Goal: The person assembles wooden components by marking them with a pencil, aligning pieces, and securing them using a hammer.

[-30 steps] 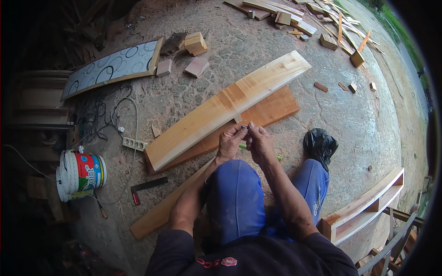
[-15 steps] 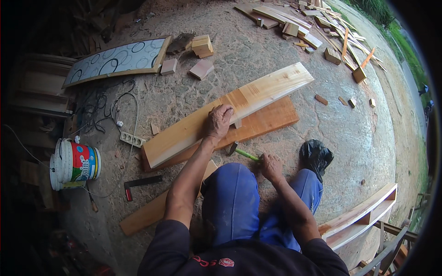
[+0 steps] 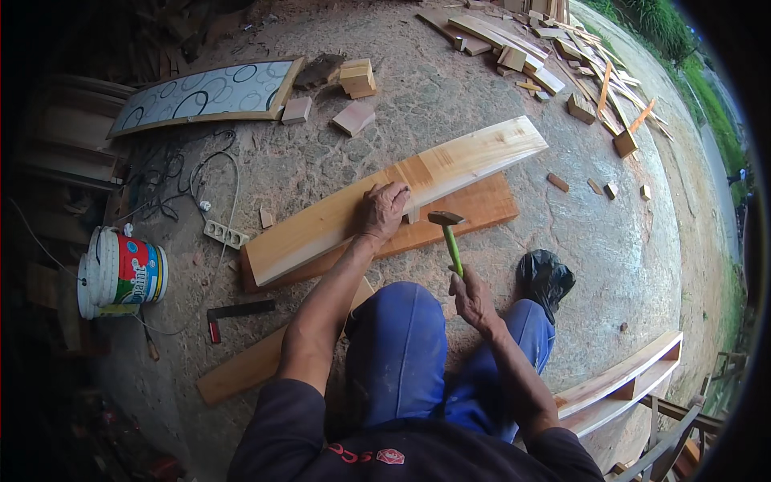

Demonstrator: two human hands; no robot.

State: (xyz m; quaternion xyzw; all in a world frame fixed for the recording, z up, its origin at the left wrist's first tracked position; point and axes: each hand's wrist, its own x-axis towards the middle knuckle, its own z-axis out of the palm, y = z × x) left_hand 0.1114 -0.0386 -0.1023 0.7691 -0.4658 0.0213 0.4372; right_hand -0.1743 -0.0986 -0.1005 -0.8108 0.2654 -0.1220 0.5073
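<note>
My right hand (image 3: 474,299) grips the green handle of a hammer (image 3: 452,241), its dark head raised near the long edge of a pale wooden board (image 3: 474,157). My left hand (image 3: 387,210) rests on that board near its middle, with fingers bent and pressed together; whatever they pinch is hidden. Under the pale board lies a redder plank (image 3: 470,210), and a small wood piece shows between the two just right of my left hand.
A black and red try square (image 3: 241,308) and another plank (image 3: 241,371) lie left of my knees. Farther left are a power strip (image 3: 226,234) and a paint bucket (image 3: 120,273). Wood offcuts (image 3: 554,80) are heaped far right; a wooden frame (image 3: 622,386) lies near right.
My right hand has lifted the hammer, so its head now stands up close to the board's edge. My left hand has stayed at the same spot on the board.
</note>
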